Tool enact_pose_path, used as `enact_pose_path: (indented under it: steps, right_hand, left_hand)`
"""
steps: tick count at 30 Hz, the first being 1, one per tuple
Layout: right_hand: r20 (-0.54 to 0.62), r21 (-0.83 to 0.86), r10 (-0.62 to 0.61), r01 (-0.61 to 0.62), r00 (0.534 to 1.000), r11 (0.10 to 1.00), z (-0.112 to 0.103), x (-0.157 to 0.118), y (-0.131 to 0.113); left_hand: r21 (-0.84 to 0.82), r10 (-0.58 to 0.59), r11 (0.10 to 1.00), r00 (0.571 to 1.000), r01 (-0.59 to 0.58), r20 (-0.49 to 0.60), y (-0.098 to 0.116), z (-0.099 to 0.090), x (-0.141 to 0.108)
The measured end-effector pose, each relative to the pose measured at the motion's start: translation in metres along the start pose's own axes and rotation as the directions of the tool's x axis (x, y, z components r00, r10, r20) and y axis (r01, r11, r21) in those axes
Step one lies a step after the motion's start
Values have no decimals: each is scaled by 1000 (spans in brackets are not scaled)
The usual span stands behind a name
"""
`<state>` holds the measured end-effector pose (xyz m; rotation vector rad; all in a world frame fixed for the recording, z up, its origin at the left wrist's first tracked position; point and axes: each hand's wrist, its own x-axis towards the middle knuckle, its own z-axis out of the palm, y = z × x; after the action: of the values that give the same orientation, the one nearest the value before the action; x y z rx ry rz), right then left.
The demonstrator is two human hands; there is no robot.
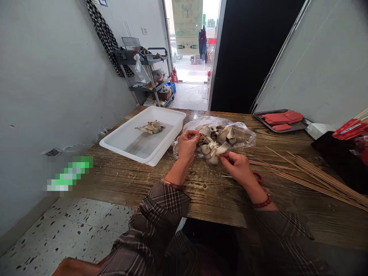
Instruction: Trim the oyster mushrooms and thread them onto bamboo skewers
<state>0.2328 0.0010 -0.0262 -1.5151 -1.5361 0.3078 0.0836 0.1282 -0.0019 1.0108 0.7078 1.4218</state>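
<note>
Mushroom cluster (213, 148) held between both hands at the near side of a crumpled clear plastic bag (247, 138), with more mushrooms (227, 134) lying in it. Left hand (189, 142) with thumb and fingertips together on the upper left edge, right hand (238, 167) pinching the lower right; probably gripped from opposite sides to steady soft, easily torn caps. Perhaps a thin stick at the left fingertips, too fine to tell. White tub (169, 141) just left of the bag, holding a small mushroom bunch (153, 127); likely set there for a short reach. Loose skewers (312, 177) fanned out on the right, seemingly placed for easy picking, with red-handled scissors (258, 176) partly hidden behind the right wrist. Farther off, dark tray (297, 125) of pinkish-red pieces (283, 117) and black box (330, 151) beside red-marked sticks (349, 130). Underneath, worn brown wooden table (207, 199), strongly grained. Beyond, pale walls (51, 76), shelved trolley (148, 59), bright doorway (194, 69) and tall black panel (250, 53); below left, speckled floor (71, 226).
</note>
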Motion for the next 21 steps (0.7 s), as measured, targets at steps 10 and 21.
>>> enact_pose_path:
  steps: [10, 21]
  right_hand:
    - [-41, 6, 19, -18, 999, 1000, 4, 0, -1]
    - [-84, 62, 99, -94, 992, 994, 6, 0, -4]
  left_hand:
    - [54, 2, 999, 1000, -3, 12, -3, 0, -1]
    - [71, -48, 997, 993, 41, 103, -4, 3, -6]
